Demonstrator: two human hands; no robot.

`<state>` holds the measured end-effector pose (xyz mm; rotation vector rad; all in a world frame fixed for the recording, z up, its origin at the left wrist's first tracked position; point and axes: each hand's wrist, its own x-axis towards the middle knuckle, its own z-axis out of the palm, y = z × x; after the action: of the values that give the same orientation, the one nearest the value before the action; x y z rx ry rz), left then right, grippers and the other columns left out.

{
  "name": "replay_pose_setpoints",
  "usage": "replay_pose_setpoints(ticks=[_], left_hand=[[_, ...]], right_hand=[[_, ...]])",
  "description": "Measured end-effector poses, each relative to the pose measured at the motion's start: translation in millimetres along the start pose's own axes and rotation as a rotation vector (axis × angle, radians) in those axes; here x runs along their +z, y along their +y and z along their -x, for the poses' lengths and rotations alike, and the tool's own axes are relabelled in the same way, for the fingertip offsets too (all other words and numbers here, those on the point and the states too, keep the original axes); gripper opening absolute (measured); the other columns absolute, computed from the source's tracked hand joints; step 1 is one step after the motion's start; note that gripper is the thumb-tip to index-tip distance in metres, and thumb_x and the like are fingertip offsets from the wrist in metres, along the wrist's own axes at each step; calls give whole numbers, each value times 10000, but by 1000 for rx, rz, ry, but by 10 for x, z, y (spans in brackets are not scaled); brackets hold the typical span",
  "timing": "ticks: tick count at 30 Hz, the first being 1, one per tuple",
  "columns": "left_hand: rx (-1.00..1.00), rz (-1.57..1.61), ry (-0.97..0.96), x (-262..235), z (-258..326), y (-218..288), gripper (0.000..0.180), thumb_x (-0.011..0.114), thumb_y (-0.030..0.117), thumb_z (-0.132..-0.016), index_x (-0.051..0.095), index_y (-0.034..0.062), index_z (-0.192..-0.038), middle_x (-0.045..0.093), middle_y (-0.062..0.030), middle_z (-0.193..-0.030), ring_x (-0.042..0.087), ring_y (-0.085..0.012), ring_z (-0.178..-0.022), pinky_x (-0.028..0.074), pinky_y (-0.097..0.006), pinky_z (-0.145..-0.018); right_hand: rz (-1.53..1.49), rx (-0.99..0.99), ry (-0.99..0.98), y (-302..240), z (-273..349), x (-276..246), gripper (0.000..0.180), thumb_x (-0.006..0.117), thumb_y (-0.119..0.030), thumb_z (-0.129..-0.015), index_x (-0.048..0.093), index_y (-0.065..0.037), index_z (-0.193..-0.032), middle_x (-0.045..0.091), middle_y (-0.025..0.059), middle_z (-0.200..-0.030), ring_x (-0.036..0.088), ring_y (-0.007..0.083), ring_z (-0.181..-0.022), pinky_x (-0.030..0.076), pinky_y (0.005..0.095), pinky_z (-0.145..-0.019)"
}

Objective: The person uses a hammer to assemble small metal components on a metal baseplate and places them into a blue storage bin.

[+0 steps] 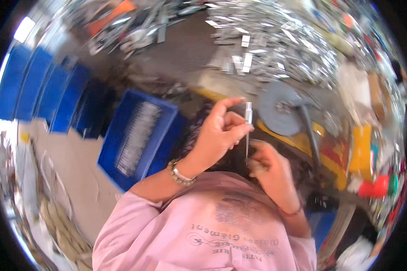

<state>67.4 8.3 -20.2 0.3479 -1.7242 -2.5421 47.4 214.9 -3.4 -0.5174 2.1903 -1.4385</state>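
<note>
My left hand is raised in front of my chest, its thumb and fingers pinching a slim silver metal piece. The piece stands nearly upright in the picture, with a bright, wider top and a thin lower part. Close to its lower end is my right hand, fingers curled in and somewhat blurred. Whether the right fingers touch the piece or hold something small is unclear. To the left of my left hand sits a blue bin with rows of similar-looking thin metal pieces in it.
A big heap of shiny metal pieces covers the far side of the work surface. A grey round disc with a bar lies right of my hands. Stacked blue bins stand at left. Red and green objects lie at far right.
</note>
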Motion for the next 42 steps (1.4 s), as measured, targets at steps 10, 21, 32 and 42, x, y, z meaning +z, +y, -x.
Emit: replay_pose_setpoints(ticks=[10,21,32,42], left_hand=[[-71,-414,811,-2293,727,-532,575,775,127,-952,528,23,-1460,748,-82,-994,649,-138,-785,532,-289,-682],[-291,-501,1242,-4232,1356,-1362,588,868,125,-863,618,-37,-1370,775,-174,-1077,734,-213,-847,590,-338,-728],[-242,-1036,1242,-4719,1110,-1710,571,879,313,-882,701,-12,-1315,742,-273,-1281,707,-426,-1217,559,-472,-1051],[657,-869,705,-1649,-283,623,201,759,74,-1019,740,59,-1218,677,17,-910,610,-78,-765,531,-255,-718]], right_hand=[[22,30,333,132,-134,-486,337,629,-72,-1074,679,-34,-1405,686,29,-878,577,47,-653,470,200,-579],[48,66,368,102,-166,-421,352,647,-125,-1077,677,-47,-1419,685,33,-906,545,43,-635,442,191,-573],[110,59,312,101,-116,-478,339,642,-17,-1057,667,-5,-1395,711,63,-1008,669,83,-744,522,212,-593],[-25,-121,282,35,-140,-433,200,683,-21,-1029,713,71,-1204,738,92,-983,742,116,-818,586,249,-644]])
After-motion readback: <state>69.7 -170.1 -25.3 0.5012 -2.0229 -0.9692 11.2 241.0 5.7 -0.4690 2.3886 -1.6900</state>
